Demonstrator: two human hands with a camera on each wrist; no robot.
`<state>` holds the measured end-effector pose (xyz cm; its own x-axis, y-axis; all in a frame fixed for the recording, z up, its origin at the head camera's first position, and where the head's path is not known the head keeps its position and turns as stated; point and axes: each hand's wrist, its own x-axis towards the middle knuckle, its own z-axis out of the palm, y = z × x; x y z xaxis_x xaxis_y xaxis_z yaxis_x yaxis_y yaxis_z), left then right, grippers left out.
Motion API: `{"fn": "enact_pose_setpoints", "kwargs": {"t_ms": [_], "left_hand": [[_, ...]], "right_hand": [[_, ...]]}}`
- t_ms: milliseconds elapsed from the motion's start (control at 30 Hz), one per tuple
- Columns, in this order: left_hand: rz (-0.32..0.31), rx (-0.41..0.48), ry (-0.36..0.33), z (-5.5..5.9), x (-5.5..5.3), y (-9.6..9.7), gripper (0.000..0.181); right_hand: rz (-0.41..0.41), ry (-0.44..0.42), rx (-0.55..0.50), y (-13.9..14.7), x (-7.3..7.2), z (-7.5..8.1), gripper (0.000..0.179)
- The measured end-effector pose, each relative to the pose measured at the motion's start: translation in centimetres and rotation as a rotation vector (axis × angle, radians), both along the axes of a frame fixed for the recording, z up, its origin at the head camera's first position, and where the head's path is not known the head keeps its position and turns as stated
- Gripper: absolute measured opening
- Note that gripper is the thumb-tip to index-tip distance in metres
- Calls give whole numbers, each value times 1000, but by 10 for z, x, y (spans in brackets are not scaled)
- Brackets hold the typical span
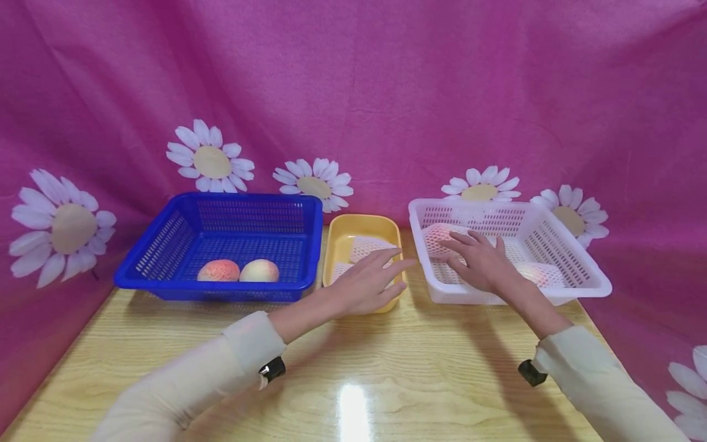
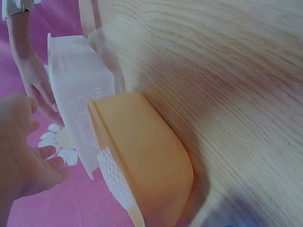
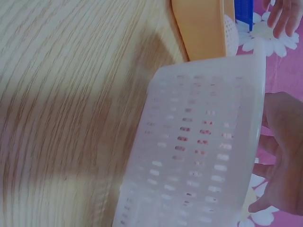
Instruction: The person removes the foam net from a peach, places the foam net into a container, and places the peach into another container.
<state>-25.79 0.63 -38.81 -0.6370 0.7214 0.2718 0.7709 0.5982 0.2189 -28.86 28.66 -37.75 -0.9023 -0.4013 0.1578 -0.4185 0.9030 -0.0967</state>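
My left hand (image 1: 364,283) hovers over the yellow tray (image 1: 331,242), its fingers spread and holding nothing. White foam net sleeves (image 1: 369,245) lie in that tray, partly hidden by the hand. Over the white basket (image 1: 599,285), my right hand (image 1: 482,263) has its fingers spread, close to a peach in a foam net (image 1: 438,238) at the basket's left side. Whether the fingertips touch it I cannot tell. A second netted peach (image 1: 544,274) lies at the right front of the basket, partly behind the wrist.
At the left, a blue basket (image 1: 313,245) holds a pinkish-red peach (image 1: 218,271) and a paler peach (image 1: 259,271) side by side, both without nets. All three containers stand on a wooden table (image 1: 420,380), before a magenta cloth (image 1: 364,92) with daisies.
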Motion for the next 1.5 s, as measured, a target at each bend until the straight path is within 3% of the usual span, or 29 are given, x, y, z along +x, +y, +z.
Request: {"fn": "enact_pose_setpoints", "kwargs": {"t_ms": [267, 767, 967, 1167, 1400, 1500], "left_hand": [[-28, -29, -4, 0, -2, 15, 48], [-79, -85, 56, -4, -7, 43, 44], [-121, -78, 101, -8, -9, 53, 40], [-128, -120, 136, -11, -6, 60, 41], [-153, -140, 231, -12, -5, 65, 40], [-163, -157, 234, -12, -4, 68, 41]], "right_hand": [[-34, -45, -2, 10, -2, 0, 41], [-86, -85, 8, 34, -9, 0, 44], [-85, -107, 4, 45, -14, -2, 43], [-101, -129, 16, 58, -18, -6, 45], [-126, -150, 43, 72, -20, -8, 48], [-147, -186, 30, 78, -21, -10, 50]]}}
